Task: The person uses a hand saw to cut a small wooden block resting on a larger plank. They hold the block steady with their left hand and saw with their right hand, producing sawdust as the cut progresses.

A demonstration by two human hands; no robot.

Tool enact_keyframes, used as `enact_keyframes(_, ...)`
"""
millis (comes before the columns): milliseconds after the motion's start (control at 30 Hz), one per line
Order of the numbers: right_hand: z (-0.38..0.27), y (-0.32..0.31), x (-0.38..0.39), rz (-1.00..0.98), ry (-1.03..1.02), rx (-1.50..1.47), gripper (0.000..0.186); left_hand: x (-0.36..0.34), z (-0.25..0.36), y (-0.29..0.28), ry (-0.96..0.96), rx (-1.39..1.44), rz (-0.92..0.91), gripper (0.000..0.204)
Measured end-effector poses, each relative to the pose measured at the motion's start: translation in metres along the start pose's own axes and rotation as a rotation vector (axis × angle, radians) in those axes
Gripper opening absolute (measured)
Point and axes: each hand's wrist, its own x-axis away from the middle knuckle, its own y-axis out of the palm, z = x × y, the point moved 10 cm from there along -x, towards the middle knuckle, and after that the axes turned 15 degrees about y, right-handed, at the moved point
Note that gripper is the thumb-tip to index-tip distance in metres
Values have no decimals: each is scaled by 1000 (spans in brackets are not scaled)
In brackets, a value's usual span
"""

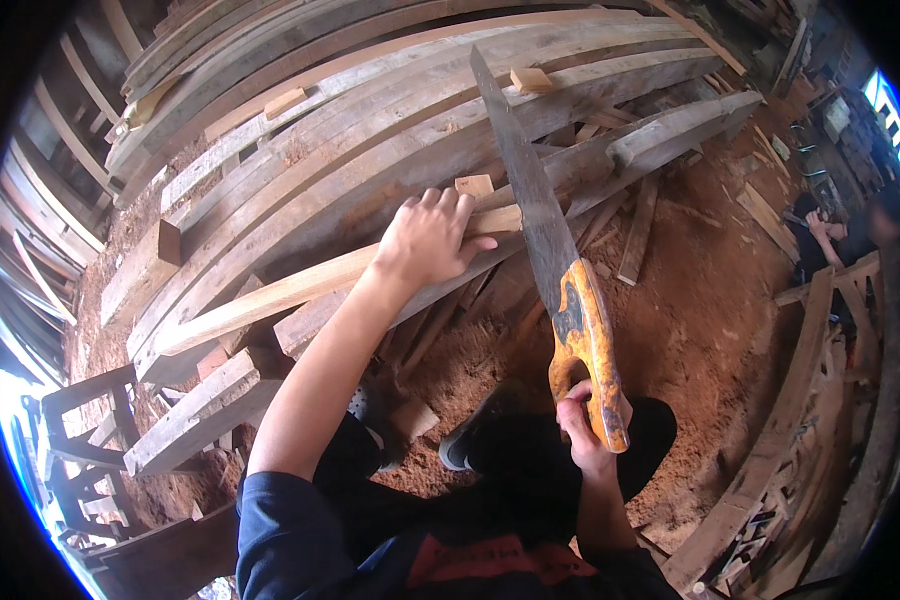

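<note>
Long beams (420,140) fill most of the upper half of my view, bowed by the lens, and reddish dirt floor (710,280) spreads through the right of centre.

A pale strip of wood (285,290) slants from the left of the frame up to the centre, lying over the rougher timber. I judge it stiff and fairly light for its length, dry enough to grip well; I would hold it near its right end, close to the blade, where it should wobble least.

The saw (553,245) stands on a diagonal right of centre, its tip at the top. Its blade crosses the strip's right end in my view, but I can't tell whether the two touch. The thin metal looks springy and liable to flex, so I would take it only by the worn yellow handle (595,330).

My left hand (427,232), at the centre, has its fingers bent over the strip with the thumb on the near side. My right hand (588,450), lower right of centre, is clamped on the handle's lower end; the thumb shows, the other fingers are mostly hidden.

Smallest is a wood block (473,186), just beyond the left hand's fingers.
</note>
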Motion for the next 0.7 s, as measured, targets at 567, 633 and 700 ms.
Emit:
enact_keyframes(567, 11, 2, -1, -28, -31, -137, 21, 15, -7, 7, -170, -1, -109, 60)
enact_keyframes(633, 11, 3, 0, -33, -35, -151, 19, 14, -6, 9, -168, -21, -97, 61)
enact_keyframes(700, 10, 3, -1, -42, -25, -150, 17, 16, -9, 12, -149, 32, -69, 58)
